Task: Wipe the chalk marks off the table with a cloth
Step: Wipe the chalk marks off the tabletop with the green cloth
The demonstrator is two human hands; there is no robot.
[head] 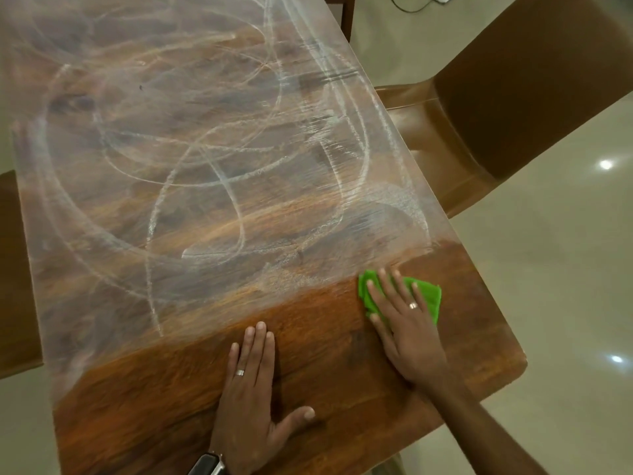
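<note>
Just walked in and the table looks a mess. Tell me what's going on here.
A person is wiping chalk marks off a wooden table. The right hand presses a green cloth flat near the table's right edge, fingers spread. The left hand rests flat on the wood, holding nothing. The near strip of the table is clean; chalk swirls and smears cover everything beyond it.

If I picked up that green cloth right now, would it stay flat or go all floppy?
Probably floppy: the green cloth lies crumpled and folded under the right hand, so it looks soft. It is likely light too, being thin. It seems to slide easily on the table, since a clean strip shows beside the chalk marks.
</note>
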